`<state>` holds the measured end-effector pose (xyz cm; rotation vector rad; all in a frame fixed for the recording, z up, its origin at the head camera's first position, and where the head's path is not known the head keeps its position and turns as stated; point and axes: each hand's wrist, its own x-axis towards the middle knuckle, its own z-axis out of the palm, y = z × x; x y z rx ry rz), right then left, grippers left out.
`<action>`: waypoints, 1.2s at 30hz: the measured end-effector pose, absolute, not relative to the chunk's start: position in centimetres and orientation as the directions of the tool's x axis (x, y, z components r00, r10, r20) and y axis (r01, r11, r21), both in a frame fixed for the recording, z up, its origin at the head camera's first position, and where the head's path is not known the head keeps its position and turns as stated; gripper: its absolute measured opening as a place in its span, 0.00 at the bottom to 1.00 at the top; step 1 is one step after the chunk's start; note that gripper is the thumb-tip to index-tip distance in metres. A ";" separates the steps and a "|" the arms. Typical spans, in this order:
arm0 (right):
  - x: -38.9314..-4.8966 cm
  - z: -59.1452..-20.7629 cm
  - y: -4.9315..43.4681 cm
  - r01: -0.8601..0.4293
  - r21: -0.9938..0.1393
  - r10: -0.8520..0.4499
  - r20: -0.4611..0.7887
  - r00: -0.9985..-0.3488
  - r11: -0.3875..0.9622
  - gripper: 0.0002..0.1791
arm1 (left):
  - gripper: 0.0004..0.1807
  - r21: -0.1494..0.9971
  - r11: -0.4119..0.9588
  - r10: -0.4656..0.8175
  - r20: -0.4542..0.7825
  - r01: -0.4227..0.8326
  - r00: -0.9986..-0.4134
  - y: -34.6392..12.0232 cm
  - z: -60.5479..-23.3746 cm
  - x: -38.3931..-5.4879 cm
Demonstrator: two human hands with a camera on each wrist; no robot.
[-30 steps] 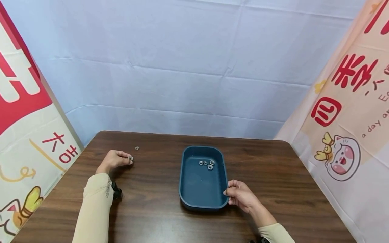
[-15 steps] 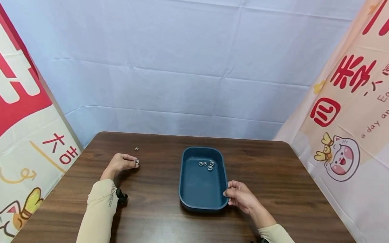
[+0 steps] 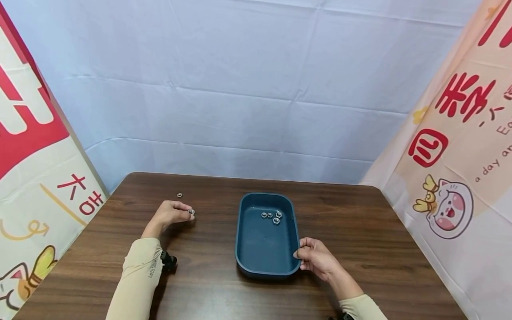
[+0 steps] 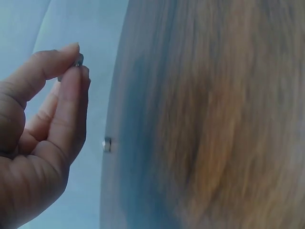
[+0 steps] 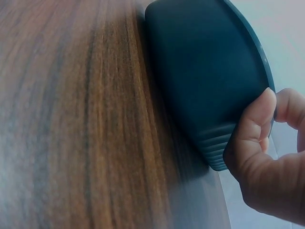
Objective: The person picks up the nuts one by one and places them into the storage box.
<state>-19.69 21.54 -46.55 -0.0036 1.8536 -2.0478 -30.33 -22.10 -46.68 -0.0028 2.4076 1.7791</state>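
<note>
My left hand (image 3: pixel 174 213) pinches a silver hex nut (image 3: pixel 191 212) between thumb and fingertips, above the left part of the table. In the left wrist view the same nut (image 4: pixel 79 60) shows at the fingertips, mostly covered by them. A smaller nut (image 3: pixel 179 195) lies on the table behind that hand. My right hand (image 3: pixel 318 260) grips the right rim of a dark blue rectangular tray (image 3: pixel 266 270), and the right wrist view shows thumb and fingers on either side of its rim (image 5: pixel 261 53). Several nuts (image 3: pixel 276 221) lie inside the tray, towards its far right.
The dark wooden table (image 3: pixel 208 284) has rounded far corners. Behind it hangs a pale cloth (image 3: pixel 240 98), with printed banners at the left and right sides. A black wrist camera (image 3: pixel 168 262) sits on the left sleeve.
Holding the nut, my left hand has moved right towards the tray. The right hand, the tray and the nuts in it have stayed in place.
</note>
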 end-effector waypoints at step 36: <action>-19.8 -46.5 21.5 0.276 -0.959 -0.282 -0.249 -0.927 -0.060 0.12 | 0.15 0.976 0.200 0.133 -0.111 -0.082 -0.985 -14.5 -44.8 -30.4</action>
